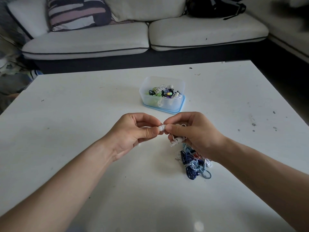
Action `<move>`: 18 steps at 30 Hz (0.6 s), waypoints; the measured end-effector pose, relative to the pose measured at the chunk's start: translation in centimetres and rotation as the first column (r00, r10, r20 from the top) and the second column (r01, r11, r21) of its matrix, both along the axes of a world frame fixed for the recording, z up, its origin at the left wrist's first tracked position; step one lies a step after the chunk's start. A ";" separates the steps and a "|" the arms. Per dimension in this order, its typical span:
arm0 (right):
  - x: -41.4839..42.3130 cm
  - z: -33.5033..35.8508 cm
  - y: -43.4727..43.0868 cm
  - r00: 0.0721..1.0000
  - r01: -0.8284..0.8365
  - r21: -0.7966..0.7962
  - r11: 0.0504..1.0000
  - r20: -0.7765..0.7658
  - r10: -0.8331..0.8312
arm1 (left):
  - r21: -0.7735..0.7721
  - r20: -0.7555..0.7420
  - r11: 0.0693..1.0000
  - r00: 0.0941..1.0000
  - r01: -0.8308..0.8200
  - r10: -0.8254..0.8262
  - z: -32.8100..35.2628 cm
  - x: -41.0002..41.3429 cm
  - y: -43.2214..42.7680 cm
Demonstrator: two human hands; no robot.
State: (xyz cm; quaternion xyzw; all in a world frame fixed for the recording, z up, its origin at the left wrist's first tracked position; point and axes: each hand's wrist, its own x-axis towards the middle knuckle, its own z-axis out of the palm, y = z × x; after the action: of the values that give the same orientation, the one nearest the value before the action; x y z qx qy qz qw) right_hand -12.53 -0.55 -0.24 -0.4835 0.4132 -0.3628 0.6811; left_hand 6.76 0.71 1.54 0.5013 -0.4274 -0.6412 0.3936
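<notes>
Above the middle of the white table, both my hands hold a set of white earphones. My left hand pinches a white earbud between thumb and forefinger. My right hand pinches the same spot from the other side, with the bundled white cord curled under its fingers. Part of the cord is hidden in my right palm. A heap of blue, white and grey earphone cables lies on the table just below my right wrist.
A clear plastic box on a blue lid stands beyond my hands, holding several tangled coloured earphones. A white sofa with a striped cushion and a black bag lies past the table's far edge.
</notes>
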 end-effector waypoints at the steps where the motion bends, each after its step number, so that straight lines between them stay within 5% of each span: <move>1: 0.0 0.0 0.0 1.000 0.003 0.000 1.000 0.002 -0.003 | 0.004 0.003 1.000 1.000 -0.002 0.002 0.0 0.0 0.0; 18: -0.1 0.1 0.0 1.000 -0.015 -0.001 1.000 0.009 0.015 | 0.003 -0.019 1.000 1.000 -0.006 0.006 -0.3 -0.1 -0.1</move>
State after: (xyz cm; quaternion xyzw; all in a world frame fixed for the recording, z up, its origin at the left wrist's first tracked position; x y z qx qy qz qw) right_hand -12.68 -0.57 -0.14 -0.4852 0.4062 -0.3599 0.6856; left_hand 6.68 0.57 1.23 0.4972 -0.4210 -0.6455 0.3986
